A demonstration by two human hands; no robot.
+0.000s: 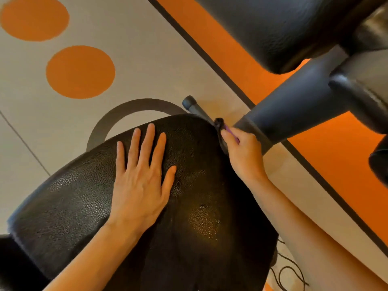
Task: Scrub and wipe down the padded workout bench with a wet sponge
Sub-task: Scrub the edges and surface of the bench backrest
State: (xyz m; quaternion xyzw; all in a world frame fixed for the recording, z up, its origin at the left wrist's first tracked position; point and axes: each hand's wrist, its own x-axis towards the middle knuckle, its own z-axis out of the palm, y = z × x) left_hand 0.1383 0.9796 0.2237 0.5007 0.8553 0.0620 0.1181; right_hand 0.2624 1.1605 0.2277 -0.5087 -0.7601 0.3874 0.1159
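While the left hand (pixel 139 183) lies flat and empty on the bench pad (pixel 199 217), the right hand (pixel 241 152) pinches a purple sponge (pixel 230 130) at the pad's one-o'clock edge, scrubbing; next, work along the rim.

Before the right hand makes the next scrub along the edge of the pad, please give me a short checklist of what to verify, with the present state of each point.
1. Left hand flat on the pad, steadying it: ok.
2. Right hand closed on the sponge: ok; only a purple bit shows.
3. Sponge at the pad's edge: ok.
4. Sponge wet enough: cannot tell.
5. Pad top already wiped: cannot tell; it shines in patches.
6. Metal frame close beside the right hand: not ok, mind the knuckles.
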